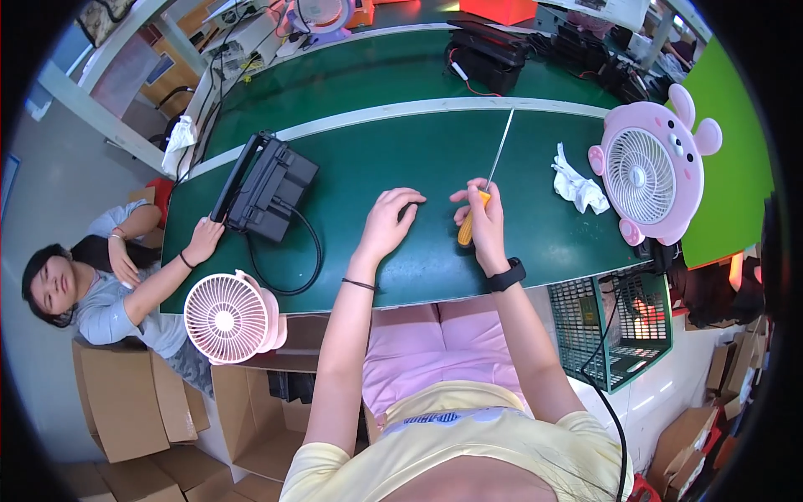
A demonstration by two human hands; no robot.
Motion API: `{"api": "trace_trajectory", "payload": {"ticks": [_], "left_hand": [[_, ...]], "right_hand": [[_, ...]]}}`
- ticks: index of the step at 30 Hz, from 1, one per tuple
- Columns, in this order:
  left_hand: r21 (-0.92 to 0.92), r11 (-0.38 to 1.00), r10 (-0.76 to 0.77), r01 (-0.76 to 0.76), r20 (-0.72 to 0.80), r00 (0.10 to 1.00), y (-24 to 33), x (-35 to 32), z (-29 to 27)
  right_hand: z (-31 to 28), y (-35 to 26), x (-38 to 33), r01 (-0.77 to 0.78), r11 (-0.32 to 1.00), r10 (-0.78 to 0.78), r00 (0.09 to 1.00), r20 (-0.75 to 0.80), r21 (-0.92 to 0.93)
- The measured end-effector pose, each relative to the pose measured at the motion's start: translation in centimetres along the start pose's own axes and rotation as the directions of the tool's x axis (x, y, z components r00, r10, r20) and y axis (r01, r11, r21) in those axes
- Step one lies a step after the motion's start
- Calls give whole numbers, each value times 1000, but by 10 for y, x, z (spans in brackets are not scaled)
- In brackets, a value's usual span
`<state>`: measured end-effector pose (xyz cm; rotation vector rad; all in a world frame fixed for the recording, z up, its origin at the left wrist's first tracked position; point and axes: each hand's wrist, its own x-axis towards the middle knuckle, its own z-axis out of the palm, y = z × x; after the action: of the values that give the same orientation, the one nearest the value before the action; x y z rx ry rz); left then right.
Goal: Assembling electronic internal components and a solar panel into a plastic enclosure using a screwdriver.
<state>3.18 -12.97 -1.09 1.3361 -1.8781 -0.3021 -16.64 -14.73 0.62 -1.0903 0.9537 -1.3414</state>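
My right hand (pixel 484 222) is closed round the yellow handle of a screwdriver (pixel 501 156). Its long thin shaft points away from me, over the far part of the green tabletop (pixel 351 167). My left hand (pixel 390 222) lies on the tabletop, fingers gently bent, thumb apart, with nothing in it. To the left of it sits a black boxy device (pixel 272 186) with a carrying handle and a looped black cable (pixel 319 258). A co-worker's hand (pixel 203 241) rests at the table's left edge, beside the device's handle.
A pink animal-shaped fan (pixel 642 171) and crumpled white tissue (pixel 577 186) are at the right. A smaller pink fan (pixel 226 316) is at the near left edge. Below are a green crate (pixel 615 330) and cardboard boxes (pixel 125 393). Black devices (pixel 485 58) lie behind the white strip.
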Motion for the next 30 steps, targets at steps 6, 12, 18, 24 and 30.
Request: {"api": "trace_trajectory", "payload": {"ticks": [6,12,18,24,30], "left_hand": [[-14,1000,-15,15,12,1000,2,1,-1],[-20,999,-31,31,24,999,6,2,-1],[-1,999,-43,43,38,998,6,-1,-3],[9,999,-52,51,55,997,7,0,-2],[10,999,-50,50,54,997,6,-2,-1]], "right_hand": [[-27,-10,55,250,939,-260,965,-12,-234],[-66,5,83,275,854,-317,948,-24,-442],[-57,7,74,234,826,-282,959,-17,-512],[-55,6,74,273,817,-293,955,43,-508],[-58,3,73,189,854,-222,975,-12,-485]]}}
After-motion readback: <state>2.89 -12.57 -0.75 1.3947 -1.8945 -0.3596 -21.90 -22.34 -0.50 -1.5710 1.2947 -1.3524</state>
